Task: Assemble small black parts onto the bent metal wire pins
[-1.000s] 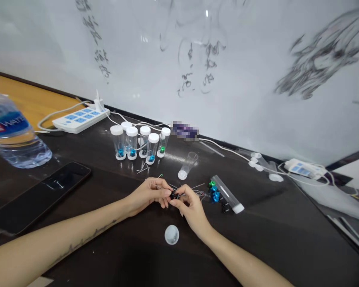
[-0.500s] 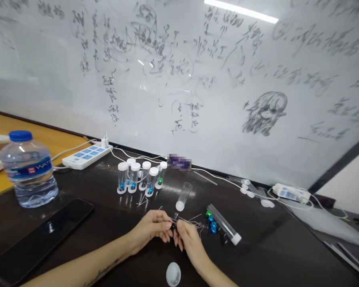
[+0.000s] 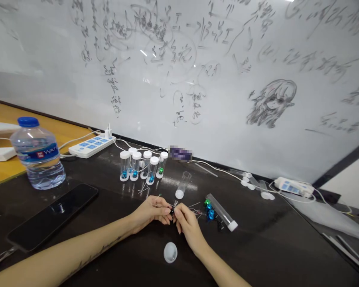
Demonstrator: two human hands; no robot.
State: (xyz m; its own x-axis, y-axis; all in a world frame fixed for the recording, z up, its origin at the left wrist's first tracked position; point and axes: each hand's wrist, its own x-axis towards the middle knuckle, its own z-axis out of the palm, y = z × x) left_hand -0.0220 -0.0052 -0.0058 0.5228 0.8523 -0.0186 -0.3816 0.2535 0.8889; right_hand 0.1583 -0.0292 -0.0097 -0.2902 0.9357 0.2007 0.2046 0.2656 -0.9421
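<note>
head view: the left hand [image 3: 151,213] and right hand [image 3: 189,225] meet at the middle of the dark table [image 3: 263,247], both with thumb and fingers pinched closed on a small black piece [image 3: 172,211] between them; its shape is mostly hidden. thin wires [image 3: 194,211] lie just beyond the right hand. a round white cap [image 3: 170,252] sits on the near side of the hands. to the right, a clear tube [image 3: 219,210] with a white end lies beside one green piece [image 3: 207,202], blue pieces [image 3: 210,214] and black pieces [image 3: 220,225]. on the far left, white-capped tubes [image 3: 136,165] stand grouped. a phone [image 3: 54,217] lies at left, near of a water bottle [image 3: 38,153].
</note>
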